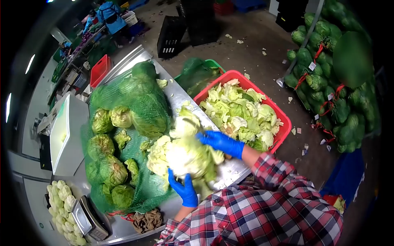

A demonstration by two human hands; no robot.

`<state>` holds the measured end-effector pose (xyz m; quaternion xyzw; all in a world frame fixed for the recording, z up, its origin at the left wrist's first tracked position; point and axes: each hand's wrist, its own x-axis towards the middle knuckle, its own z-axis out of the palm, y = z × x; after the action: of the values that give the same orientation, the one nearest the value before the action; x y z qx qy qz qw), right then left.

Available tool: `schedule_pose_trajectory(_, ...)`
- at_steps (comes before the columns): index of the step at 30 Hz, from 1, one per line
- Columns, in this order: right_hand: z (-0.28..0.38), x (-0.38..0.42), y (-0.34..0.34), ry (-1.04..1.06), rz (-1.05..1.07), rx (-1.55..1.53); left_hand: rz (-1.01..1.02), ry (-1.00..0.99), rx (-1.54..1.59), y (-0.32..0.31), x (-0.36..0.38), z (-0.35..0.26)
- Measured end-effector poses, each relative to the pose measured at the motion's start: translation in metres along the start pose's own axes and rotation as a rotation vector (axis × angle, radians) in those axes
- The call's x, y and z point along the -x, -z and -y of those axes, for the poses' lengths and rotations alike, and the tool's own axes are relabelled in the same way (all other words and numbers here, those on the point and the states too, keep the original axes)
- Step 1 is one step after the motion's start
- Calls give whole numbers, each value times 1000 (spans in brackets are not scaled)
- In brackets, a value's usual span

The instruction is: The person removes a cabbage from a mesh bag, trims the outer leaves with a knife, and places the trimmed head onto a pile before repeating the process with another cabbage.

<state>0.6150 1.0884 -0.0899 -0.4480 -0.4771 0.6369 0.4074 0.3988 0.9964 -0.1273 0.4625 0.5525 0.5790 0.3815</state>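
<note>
A pale, peeled-looking cabbage (186,158) is between my two gloved hands over the metal table, with loose outer leaves around it. My left hand (183,189), in a blue glove, cups its near side with thumb and fingers apart. My right hand (220,142), also gloved in blue, grips the upper right side of the cabbage; its fingertips are slightly blurred among the leaves. Beside it, a green mesh bag (141,192) lies opened out, with several cabbages (111,170) on and in it.
A red crate (283,137) of trimmed leaves stands right of the metal table (174,88). A scale (92,221) and several pale cabbages (61,205) are at lower left. Bagged cabbages (316,74) are stacked at right. People in blue (111,18) are far off.
</note>
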Motion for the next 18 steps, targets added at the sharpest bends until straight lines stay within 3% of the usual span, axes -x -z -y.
schedule_pose_trajectory(2,19,-8,28,-50,-37,300,358,-149,-275,24,-18,2)
schedule_pose_trajectory(3,23,-9,37,-49,-27,355,353,-376,-492,8,-35,-44)
schedule_pose_trajectory(4,24,-8,45,-51,-16,413,304,-443,-480,-12,-54,-68)
schedule_pose_trajectory(6,17,-5,49,-43,-43,445,560,-211,-199,-40,-80,-39)
schedule_pose_trajectory(8,30,4,50,-100,-84,492,584,-192,-385,-47,-84,-38)
schedule_pose_trajectory(12,46,43,45,78,-181,703,575,-230,-669,-65,-74,-58)
schedule_pose_trajectory(14,62,60,34,-27,-76,822,558,-231,-691,-72,-68,-63)
schedule_pose_trajectory(18,42,60,26,-53,-137,974,510,-314,-723,-84,-65,-59)
